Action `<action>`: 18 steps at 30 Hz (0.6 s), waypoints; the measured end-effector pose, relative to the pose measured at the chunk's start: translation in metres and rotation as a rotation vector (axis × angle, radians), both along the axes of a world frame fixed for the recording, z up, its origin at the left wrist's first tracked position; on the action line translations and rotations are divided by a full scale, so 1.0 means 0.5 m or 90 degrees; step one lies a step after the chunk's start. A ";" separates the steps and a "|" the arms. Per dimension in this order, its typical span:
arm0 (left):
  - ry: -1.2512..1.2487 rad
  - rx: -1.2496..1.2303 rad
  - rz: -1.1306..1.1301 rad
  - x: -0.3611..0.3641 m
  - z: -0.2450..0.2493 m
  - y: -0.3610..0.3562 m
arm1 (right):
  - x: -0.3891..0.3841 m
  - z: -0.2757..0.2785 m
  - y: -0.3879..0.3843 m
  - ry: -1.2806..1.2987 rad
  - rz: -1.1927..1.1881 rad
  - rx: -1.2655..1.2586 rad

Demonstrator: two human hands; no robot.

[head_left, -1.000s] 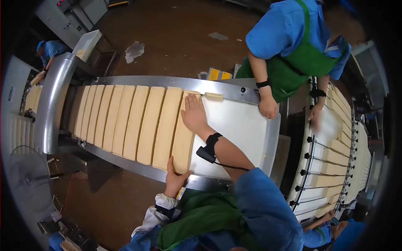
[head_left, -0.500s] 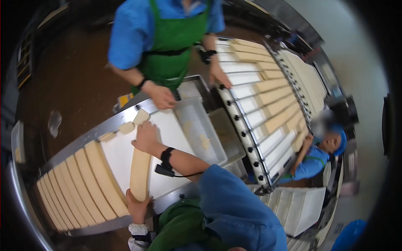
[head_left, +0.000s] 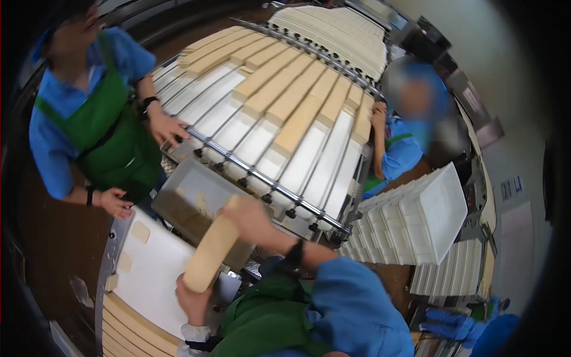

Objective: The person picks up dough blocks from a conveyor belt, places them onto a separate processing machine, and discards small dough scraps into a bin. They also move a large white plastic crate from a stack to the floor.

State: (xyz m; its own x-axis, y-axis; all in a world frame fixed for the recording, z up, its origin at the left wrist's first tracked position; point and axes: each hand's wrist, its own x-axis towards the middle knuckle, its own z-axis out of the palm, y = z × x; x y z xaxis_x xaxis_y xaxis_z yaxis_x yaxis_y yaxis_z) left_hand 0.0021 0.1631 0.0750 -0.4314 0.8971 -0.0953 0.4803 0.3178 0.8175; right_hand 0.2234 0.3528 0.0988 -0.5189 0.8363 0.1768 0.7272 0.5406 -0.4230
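Observation:
Between my hands is a long pale-yellow strip of dough [head_left: 211,250], raised and tilted, its far end higher than its near end. My right hand [head_left: 251,220], somewhat blurred, is closed round the far end, over a grey tub. My left hand [head_left: 193,299] grips the near end beside the white board [head_left: 148,268]. Small cut-off dough pieces [head_left: 140,232] lie along the board's left edge. A row of similar dough strips [head_left: 134,330] lies side by side at its lower end.
A conveyor with white lanes [head_left: 303,172] carries several dough strips beyond the grey tub [head_left: 190,178]. At left, a co-worker [head_left: 89,113] rests one hand on the conveyor edge. Another person [head_left: 404,146] stands on its right side. Stacked white trays [head_left: 410,220] stand at right.
My hands have lifted the dough strip off the white board and swung its far end over the tub. The view has turned right, towards the conveyor.

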 end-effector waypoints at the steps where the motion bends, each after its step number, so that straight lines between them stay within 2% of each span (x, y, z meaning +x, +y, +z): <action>1: -0.051 0.002 -0.075 0.057 0.033 0.048 | 0.093 0.073 0.026 0.015 -0.030 0.030; 2: -0.054 0.032 -0.134 0.116 0.047 0.082 | 0.185 0.070 0.059 -0.021 -0.089 0.043; 3: -0.087 0.066 -0.195 0.180 0.091 0.116 | 0.266 0.157 0.080 -0.090 -0.099 -0.017; 4: -0.166 0.089 -0.280 0.231 0.088 0.155 | 0.369 0.149 0.124 -0.109 -0.077 -0.027; 5: -0.220 0.037 -0.300 0.290 0.080 0.180 | 0.460 0.132 0.166 -0.128 -0.051 -0.039; 7: -0.284 0.026 -0.347 0.400 0.100 0.232 | 0.570 0.170 0.226 -0.181 -0.041 -0.137; 9: -0.362 0.020 -0.361 0.498 0.092 0.277 | 0.652 0.136 0.292 -0.193 -0.023 -0.183; 11: -0.346 -0.014 -0.363 0.560 0.091 0.319 | 0.708 0.092 0.354 -0.223 -0.022 -0.248; 14: -0.280 -0.050 -0.361 0.639 0.028 0.380 | 0.781 0.030 0.448 -0.173 0.011 -0.345; 17: -0.260 -0.090 -0.314 0.704 -0.012 0.432 | 0.835 0.037 0.546 0.031 -0.231 -0.607; 18: -0.284 -0.105 -0.288 0.725 -0.015 0.457 | 0.852 0.020 0.585 0.003 -0.320 -0.510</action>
State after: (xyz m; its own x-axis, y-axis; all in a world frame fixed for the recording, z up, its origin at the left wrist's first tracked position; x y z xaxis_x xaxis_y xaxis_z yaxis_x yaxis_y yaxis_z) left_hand 0.3647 0.3915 0.0675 0.0984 0.9392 -0.3290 0.2215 0.3016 0.9273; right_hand 0.6496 0.6453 0.1089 -0.0655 0.8351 -0.5462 0.7936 -0.2882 -0.5358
